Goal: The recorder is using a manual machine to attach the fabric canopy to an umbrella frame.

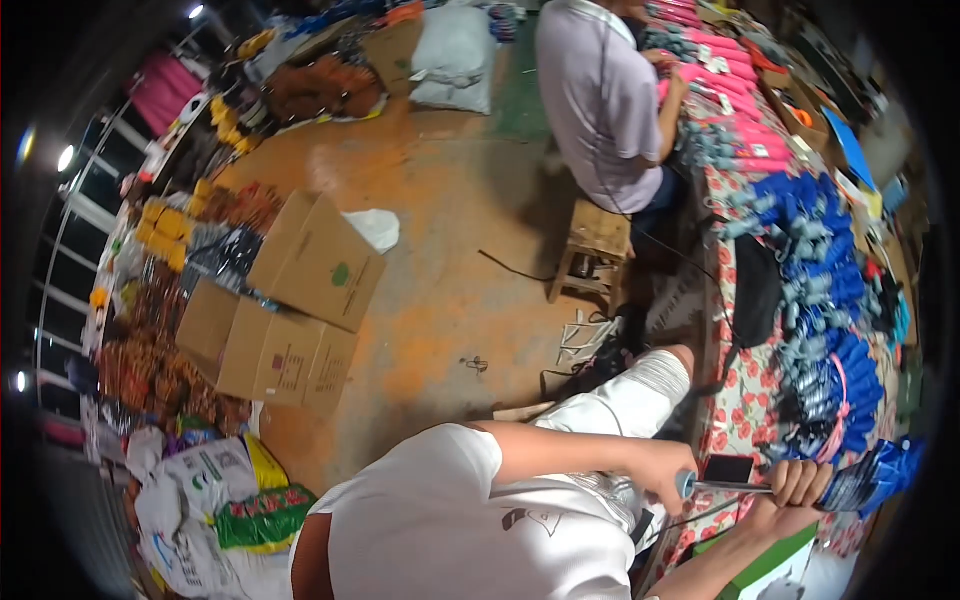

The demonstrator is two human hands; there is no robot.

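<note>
A blue folding umbrella [872, 478] lies across my hands over the table's edge, its canopy bunched at the right end. My left hand [664, 474] is closed around the grey-blue handle end. Between my hands the thin metal shaft [732, 487] shows bare. My right hand [797, 484] wraps around the umbrella just below the gathered blue cloth. A dark phone-like rectangle [728, 469] rests on the flowered tablecloth [738, 405] just beyond the shaft. Past it lies a heap of blue umbrellas [815, 290] with grey handles, and a pink strap [841, 405] hangs over some of them.
Farther along the table, a person [605, 110] sits on a wooden stool [590, 245], hands at bundled pink umbrellas [735, 75]. A green-and-white box [765, 560] stands near my right forearm. Open cartons [315, 260], sacks [185, 490] and piled goods line the left side.
</note>
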